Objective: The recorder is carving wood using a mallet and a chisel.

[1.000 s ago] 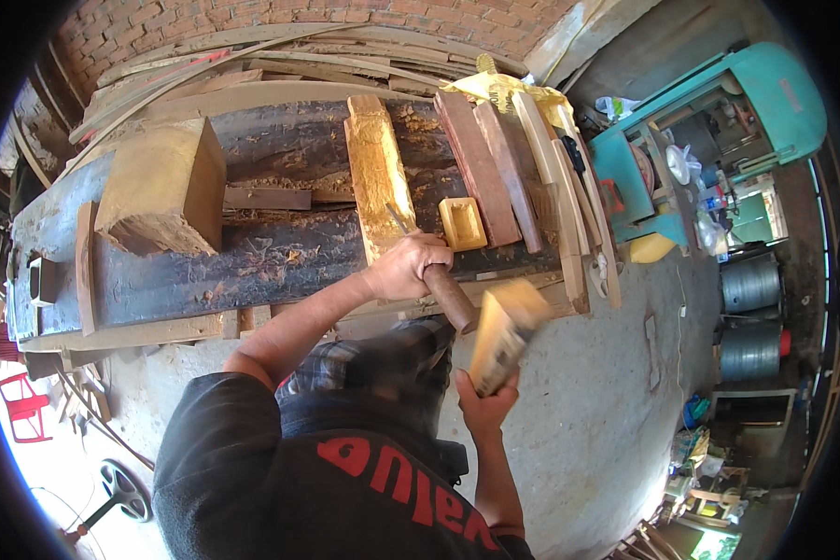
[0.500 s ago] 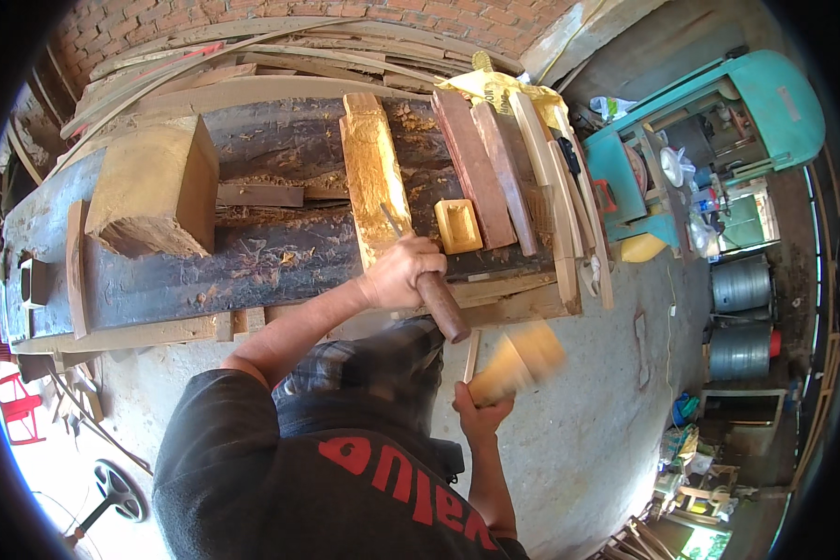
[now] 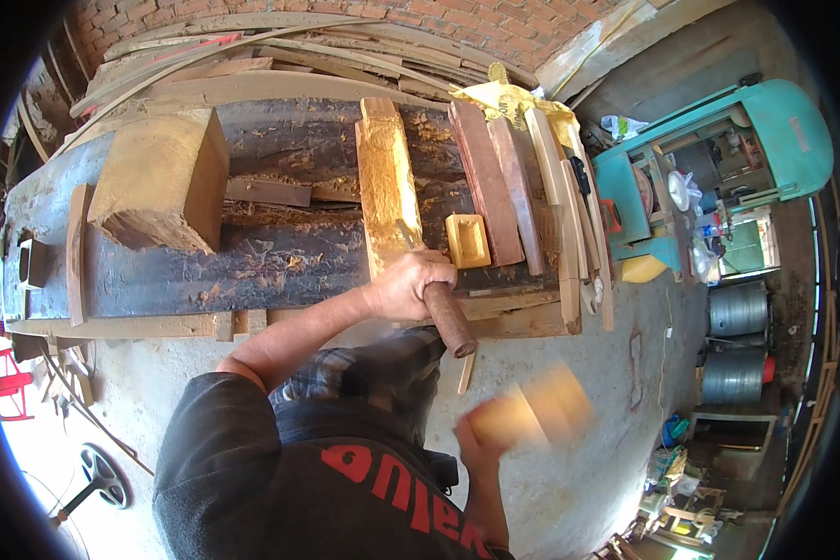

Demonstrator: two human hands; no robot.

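Note:
My left hand [image 3: 409, 286] is closed around a chisel [image 3: 450, 322] with a thick brown wooden handle. Its thin metal blade points away from me, the tip against the near part of a yellow wooden beam [image 3: 390, 173] with a roughly cut face. Off to the right and nearer me, my right hand [image 3: 479, 441] is closed on a wooden mallet [image 3: 541, 403], blurred by motion and apart from the chisel's butt. Just right of the beam sits a small yellow wood block [image 3: 468, 241] with a rectangular hollow.
Everything rests on a dark, rough log bench [image 3: 280, 271] strewn with chips. A large squared wood block [image 3: 163, 182] stands at left. Reddish planks [image 3: 485, 182] and pale strips lie at right. Beyond are a teal bandsaw [image 3: 784, 140] and metal drums [image 3: 737, 308].
The mallet has swung down and slightly right, away from the chisel's butt. My left hand keeps its grip, with the chisel tip at about the same place on the beam. The view has shifted slightly.

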